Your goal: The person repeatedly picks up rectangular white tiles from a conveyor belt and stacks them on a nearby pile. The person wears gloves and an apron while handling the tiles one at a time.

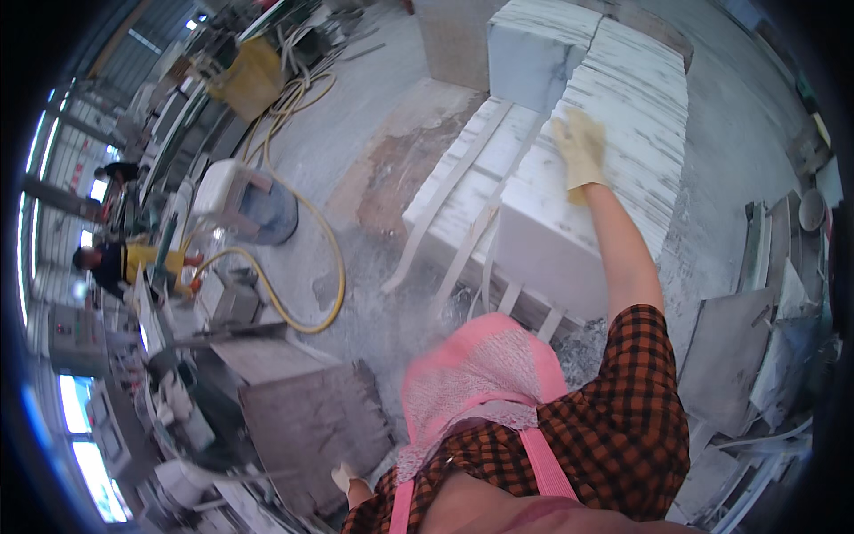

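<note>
**Gloved hand on the marble stack: steadying the top slabs**

At the far left, two other people [124,262] work among machines and benches, well apart from the stone. A yellow hose [313,230] loops across the dusty floor [374,178] past a white machine housing [233,198] and ends near a grey stone block [307,418] in the lower middle.

The person's left hand [343,476] sits low in the picture, just beside that grey block, in a pale glove. Only a small part of it shows, so I cannot tell whether its grip is closed or spread, or whether it touches the block.

Moving right, a low pallet of white marble strips [463,191] lies beside a taller stack of white veined slabs [623,116] standing on edge. The right hand [580,147], in a yellow-cream glove, rests flat on the top edges of this stack with the arm stretched fully out. Its grip is apart, the fingers laid over the stone rather than clamped around anything.

To do this well, I judge that the palm should press evenly across several slab edges, not just one, since thin slabs on edge could tip or slide. The body leans far forward, so keeping the feet planted and the weight back would likely help. More grey slabs [734,356] lean at the far right, close enough to mind when stepping.
</note>
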`<action>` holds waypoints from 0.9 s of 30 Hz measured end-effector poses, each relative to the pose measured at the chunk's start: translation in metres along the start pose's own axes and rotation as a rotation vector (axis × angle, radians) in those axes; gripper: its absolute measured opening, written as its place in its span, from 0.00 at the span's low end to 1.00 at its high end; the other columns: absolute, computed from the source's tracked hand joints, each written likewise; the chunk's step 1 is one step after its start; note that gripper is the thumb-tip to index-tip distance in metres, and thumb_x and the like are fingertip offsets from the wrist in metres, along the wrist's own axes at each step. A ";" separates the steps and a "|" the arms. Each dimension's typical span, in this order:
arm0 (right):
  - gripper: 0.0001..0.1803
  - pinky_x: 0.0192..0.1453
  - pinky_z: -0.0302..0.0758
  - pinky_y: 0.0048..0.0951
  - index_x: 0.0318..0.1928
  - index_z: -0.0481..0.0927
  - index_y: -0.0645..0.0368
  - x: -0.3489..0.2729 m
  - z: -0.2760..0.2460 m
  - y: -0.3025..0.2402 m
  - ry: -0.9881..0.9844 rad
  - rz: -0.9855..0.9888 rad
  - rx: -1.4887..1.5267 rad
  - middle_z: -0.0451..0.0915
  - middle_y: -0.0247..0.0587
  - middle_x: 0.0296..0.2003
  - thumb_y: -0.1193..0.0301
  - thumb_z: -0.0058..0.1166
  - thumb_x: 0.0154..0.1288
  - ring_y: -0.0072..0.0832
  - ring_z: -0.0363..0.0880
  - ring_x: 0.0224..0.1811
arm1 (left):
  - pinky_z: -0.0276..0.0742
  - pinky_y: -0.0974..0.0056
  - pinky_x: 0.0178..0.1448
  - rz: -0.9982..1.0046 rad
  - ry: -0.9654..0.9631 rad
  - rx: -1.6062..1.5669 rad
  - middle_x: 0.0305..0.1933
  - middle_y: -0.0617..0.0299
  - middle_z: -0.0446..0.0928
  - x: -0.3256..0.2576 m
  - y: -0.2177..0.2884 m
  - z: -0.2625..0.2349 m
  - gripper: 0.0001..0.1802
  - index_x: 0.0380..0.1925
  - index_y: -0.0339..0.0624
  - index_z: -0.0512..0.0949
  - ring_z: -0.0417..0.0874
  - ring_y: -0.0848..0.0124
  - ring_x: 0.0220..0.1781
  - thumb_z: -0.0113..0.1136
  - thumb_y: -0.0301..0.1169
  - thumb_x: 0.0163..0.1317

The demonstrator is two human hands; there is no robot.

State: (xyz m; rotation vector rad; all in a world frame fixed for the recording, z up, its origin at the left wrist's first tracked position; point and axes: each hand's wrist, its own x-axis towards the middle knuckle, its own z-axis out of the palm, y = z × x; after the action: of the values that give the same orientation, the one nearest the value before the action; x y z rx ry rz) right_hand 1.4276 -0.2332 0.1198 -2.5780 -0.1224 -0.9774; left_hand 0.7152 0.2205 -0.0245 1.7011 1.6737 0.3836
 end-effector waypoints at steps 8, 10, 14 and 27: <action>0.21 0.65 0.71 0.43 0.58 0.79 0.57 -0.194 -0.047 -0.203 -0.430 -0.511 0.933 0.80 0.50 0.55 0.63 0.56 0.68 0.48 0.76 0.59 | 0.78 0.54 0.50 -0.279 0.325 -0.221 0.46 0.53 0.81 -0.122 -0.109 -0.111 0.18 0.48 0.34 0.78 0.80 0.61 0.44 0.57 0.38 0.67; 0.21 0.67 0.70 0.43 0.60 0.78 0.57 -0.250 -0.076 -0.221 -0.676 -0.441 0.955 0.79 0.49 0.56 0.63 0.53 0.71 0.47 0.75 0.61 | 0.79 0.55 0.50 -0.284 0.426 -0.294 0.47 0.53 0.81 -0.138 -0.127 -0.147 0.18 0.48 0.34 0.78 0.81 0.62 0.45 0.57 0.38 0.68; 0.23 0.70 0.68 0.40 0.65 0.74 0.58 -0.356 -0.116 -0.247 -1.033 -0.404 0.924 0.79 0.49 0.58 0.60 0.49 0.75 0.44 0.74 0.64 | 0.79 0.55 0.50 -0.377 0.667 -0.504 0.48 0.53 0.81 -0.182 -0.204 -0.228 0.18 0.49 0.36 0.78 0.81 0.62 0.45 0.56 0.39 0.69; 0.30 0.73 0.61 0.33 0.68 0.71 0.60 -0.652 -0.247 -0.311 -1.526 0.026 0.731 0.72 0.40 0.65 0.52 0.49 0.76 0.28 0.66 0.69 | 0.77 0.50 0.57 -1.004 0.891 0.234 0.46 0.41 0.84 -0.274 -0.590 -0.499 0.30 0.44 0.39 0.85 0.83 0.44 0.53 0.55 0.54 0.58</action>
State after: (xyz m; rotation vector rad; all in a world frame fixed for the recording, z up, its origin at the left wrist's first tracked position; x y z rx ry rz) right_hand 0.7158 -0.0052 -0.0386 -1.9809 -0.6554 1.0261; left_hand -0.0841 0.0422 0.0111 0.5876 3.0361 0.4748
